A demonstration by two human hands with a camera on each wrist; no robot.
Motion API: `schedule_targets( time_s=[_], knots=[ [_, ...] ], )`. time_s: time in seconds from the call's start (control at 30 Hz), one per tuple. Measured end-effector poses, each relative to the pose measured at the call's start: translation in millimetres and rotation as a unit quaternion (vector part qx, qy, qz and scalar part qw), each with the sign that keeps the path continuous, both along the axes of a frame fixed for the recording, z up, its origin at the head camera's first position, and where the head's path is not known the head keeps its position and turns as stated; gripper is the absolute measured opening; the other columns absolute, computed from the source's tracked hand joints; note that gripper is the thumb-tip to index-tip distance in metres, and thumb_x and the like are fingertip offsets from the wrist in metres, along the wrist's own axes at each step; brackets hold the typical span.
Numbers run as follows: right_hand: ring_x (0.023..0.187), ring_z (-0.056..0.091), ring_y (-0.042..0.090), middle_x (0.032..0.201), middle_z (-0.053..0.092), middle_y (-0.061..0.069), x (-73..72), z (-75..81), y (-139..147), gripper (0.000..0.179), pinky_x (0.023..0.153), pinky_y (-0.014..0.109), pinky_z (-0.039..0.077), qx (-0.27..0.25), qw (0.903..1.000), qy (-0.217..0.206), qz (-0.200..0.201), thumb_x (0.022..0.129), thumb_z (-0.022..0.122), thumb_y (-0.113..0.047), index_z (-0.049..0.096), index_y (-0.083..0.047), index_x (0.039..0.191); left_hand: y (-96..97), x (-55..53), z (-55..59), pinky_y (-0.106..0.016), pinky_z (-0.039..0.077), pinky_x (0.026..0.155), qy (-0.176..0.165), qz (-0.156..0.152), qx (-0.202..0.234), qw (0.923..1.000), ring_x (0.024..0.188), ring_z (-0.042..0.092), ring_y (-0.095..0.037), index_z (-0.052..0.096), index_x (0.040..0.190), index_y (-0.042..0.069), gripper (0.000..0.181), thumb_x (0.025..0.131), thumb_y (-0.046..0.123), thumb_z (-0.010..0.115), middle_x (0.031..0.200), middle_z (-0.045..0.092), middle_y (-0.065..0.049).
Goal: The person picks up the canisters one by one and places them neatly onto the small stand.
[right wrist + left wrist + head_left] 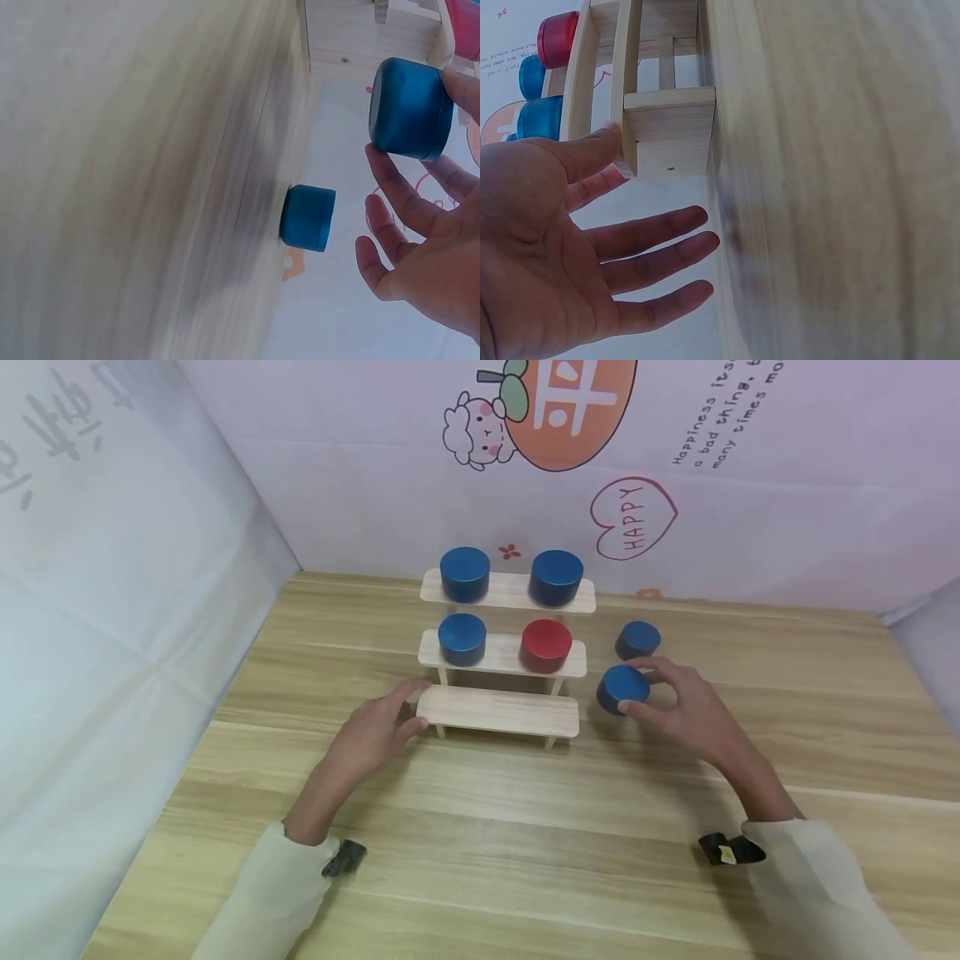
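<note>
My right hand (686, 706) pinches a round blue tin (624, 689) between thumb and fingers, right of the wooden tiered stand (498, 710). In the right wrist view, the blue tin (411, 109) is raised off the table. Behind it a second blue tin (638, 640) stands on the table. My left hand (371, 731) grips the left end of the stand's lowest step by thumb and index finger; the other fingers reach out straight in the left wrist view. On the middle step sit a blue tin (462, 639) and a red tin (546, 646).
Two more blue tins, a left one (465, 574) and a right one (556, 578), stand on the top step. The bottom step bears nothing. A printed white cloth (360, 485) hangs behind the wood-grain table (480, 852), and another white cloth borders its left side.
</note>
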State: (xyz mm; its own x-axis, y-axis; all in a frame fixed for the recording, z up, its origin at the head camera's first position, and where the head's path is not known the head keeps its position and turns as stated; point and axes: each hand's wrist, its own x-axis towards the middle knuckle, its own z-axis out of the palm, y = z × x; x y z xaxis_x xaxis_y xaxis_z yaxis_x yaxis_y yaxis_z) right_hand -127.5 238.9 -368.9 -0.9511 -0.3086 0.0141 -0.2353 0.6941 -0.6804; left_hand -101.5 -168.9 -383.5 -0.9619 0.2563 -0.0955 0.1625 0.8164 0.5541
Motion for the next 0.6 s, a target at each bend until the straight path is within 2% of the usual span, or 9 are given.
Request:
schedule_targets(
  time_s=[0.17, 0.6],
  knots=[
    [0.127, 0.045, 0.049, 0.139, 0.053, 0.024, 4.6, 1.4, -3, 0.057, 0.097, 0.073, 0.033, 0.002, 1.0, -0.004, -0.002, 0.093, 0.072, -0.029, 0.053, -0.004, 0.141, -0.2, 0.3, -0.3, -0.038, 0.047, 0.062, 0.005, -0.001, 0.001, 1.0, 0.072, 0.056, -0.024, 0.047, 0.146, 0.018, 0.054, 0.097, 0.018, 0.069, 0.102, 0.067, -0.014],
    [0.128, 0.043, 0.047, 0.141, 0.051, 0.023, 12.2, 9.3, -11, 0.059, 0.097, 0.073, 0.032, 0.001, 1.0, -0.002, -0.009, 0.093, 0.072, -0.033, 0.053, -0.007, 0.142, 1.1, 1.0, -0.6, -0.044, 0.051, 0.068, 0.009, -0.005, 0.006, 0.9999, 0.08, 0.061, -0.025, 0.047, 0.145, 0.019, 0.053, 0.097, 0.017, 0.068, 0.109, 0.069, -0.016]
  ],
)
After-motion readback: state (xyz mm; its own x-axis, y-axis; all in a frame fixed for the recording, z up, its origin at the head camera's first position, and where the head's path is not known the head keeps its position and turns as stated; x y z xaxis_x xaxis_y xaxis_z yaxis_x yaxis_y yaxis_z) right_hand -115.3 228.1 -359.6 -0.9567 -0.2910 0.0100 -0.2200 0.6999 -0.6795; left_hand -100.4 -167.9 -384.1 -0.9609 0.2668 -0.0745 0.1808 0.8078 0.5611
